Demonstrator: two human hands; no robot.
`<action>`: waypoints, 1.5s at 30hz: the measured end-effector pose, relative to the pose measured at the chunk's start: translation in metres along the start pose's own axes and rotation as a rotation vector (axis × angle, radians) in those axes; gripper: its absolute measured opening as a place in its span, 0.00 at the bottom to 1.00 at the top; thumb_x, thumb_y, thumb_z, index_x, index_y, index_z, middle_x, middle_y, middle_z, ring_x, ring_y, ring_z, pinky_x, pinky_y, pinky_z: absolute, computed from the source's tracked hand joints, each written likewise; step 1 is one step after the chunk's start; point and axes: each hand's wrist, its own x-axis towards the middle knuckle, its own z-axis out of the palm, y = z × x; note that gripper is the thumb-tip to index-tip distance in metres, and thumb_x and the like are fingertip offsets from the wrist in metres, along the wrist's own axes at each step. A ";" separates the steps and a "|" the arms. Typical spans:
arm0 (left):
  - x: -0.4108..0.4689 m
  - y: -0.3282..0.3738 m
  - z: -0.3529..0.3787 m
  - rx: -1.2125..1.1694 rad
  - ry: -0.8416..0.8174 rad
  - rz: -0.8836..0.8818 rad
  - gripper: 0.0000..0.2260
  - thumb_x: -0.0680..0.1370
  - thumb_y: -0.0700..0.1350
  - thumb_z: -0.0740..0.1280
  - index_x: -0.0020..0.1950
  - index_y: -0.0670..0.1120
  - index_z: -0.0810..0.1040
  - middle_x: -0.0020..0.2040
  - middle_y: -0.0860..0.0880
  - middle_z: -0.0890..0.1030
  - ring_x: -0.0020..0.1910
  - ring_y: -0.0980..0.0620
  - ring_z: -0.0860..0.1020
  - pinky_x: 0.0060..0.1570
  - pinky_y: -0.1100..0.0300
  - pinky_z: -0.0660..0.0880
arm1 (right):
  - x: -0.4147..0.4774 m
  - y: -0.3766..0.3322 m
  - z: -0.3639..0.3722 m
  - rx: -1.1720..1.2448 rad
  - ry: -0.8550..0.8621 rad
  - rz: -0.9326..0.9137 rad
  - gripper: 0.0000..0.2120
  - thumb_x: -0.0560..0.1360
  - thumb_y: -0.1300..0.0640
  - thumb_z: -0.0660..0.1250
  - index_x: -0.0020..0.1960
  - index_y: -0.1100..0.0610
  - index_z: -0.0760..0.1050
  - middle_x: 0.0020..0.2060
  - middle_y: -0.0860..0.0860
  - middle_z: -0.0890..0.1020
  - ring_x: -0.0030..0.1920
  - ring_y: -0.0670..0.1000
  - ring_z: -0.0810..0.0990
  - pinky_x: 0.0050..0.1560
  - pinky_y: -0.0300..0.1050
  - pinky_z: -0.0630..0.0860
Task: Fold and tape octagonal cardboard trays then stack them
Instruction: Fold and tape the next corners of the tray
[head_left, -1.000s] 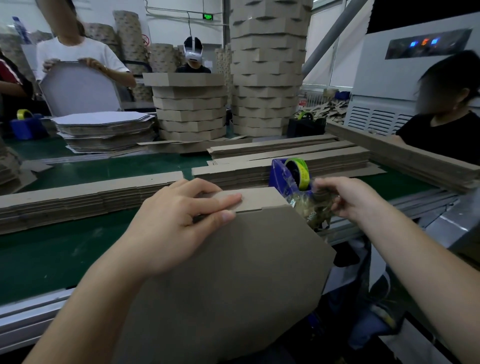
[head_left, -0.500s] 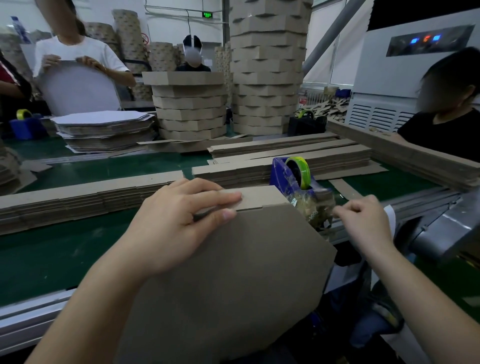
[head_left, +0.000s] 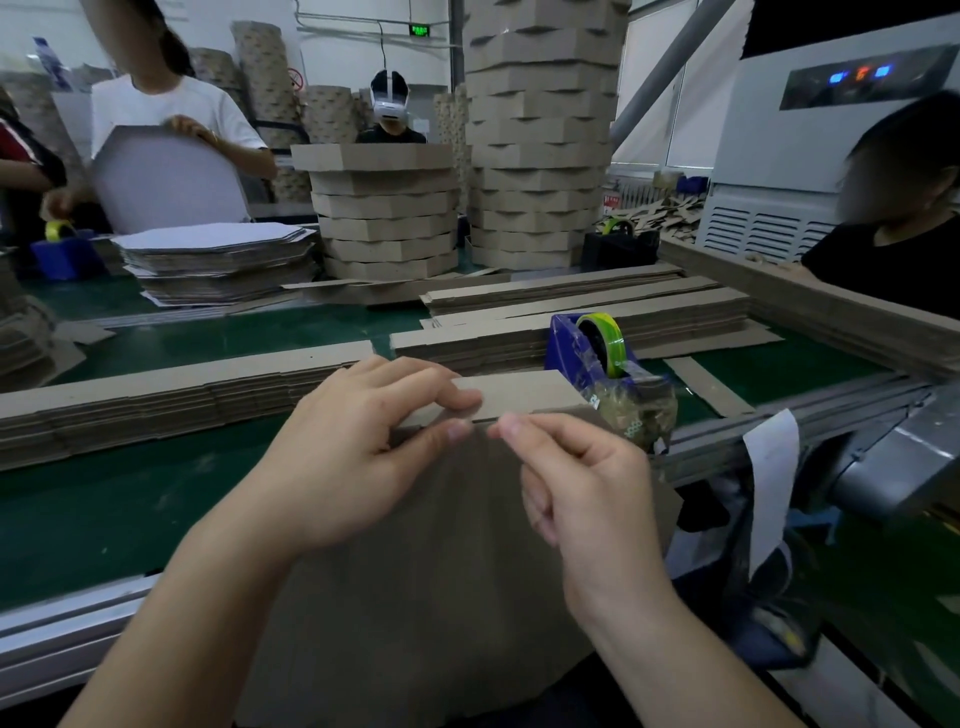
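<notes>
Two hands, left hand (head_left: 343, 457) and right hand (head_left: 582, 483). Three tape dispensers: blue one (head_left: 597, 353), second blue one (head_left: 65, 252), black one (head_left: 615, 244). Two stacks of folded trays: short stack (head_left: 387, 213), tall stack (head_left: 540, 135).

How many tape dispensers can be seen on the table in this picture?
3. A blue tape dispenser stands just beyond the hands; a second blue one is at the far left; a dark one sits near the tall stacks. Others may be hidden behind cardboard.
</notes>
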 end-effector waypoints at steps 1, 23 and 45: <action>-0.001 0.000 0.000 0.002 -0.004 0.004 0.16 0.75 0.58 0.61 0.54 0.52 0.82 0.57 0.59 0.79 0.56 0.50 0.77 0.56 0.46 0.72 | 0.000 0.001 0.003 0.007 0.017 0.025 0.08 0.73 0.58 0.71 0.36 0.58 0.83 0.19 0.48 0.69 0.20 0.44 0.64 0.21 0.34 0.60; -0.004 0.001 -0.005 -0.094 -0.060 -0.018 0.14 0.75 0.59 0.60 0.57 0.62 0.79 0.57 0.62 0.77 0.60 0.58 0.74 0.61 0.50 0.70 | -0.003 0.005 -0.002 -0.006 -0.025 0.188 0.08 0.73 0.56 0.72 0.37 0.58 0.84 0.20 0.52 0.73 0.18 0.47 0.65 0.19 0.35 0.62; 0.013 0.013 0.019 0.020 0.139 -0.095 0.07 0.71 0.58 0.70 0.40 0.56 0.82 0.47 0.56 0.82 0.49 0.52 0.79 0.46 0.49 0.76 | 0.006 -0.007 -0.015 -0.058 -0.156 0.415 0.11 0.74 0.49 0.67 0.40 0.52 0.86 0.23 0.53 0.77 0.19 0.47 0.67 0.22 0.35 0.62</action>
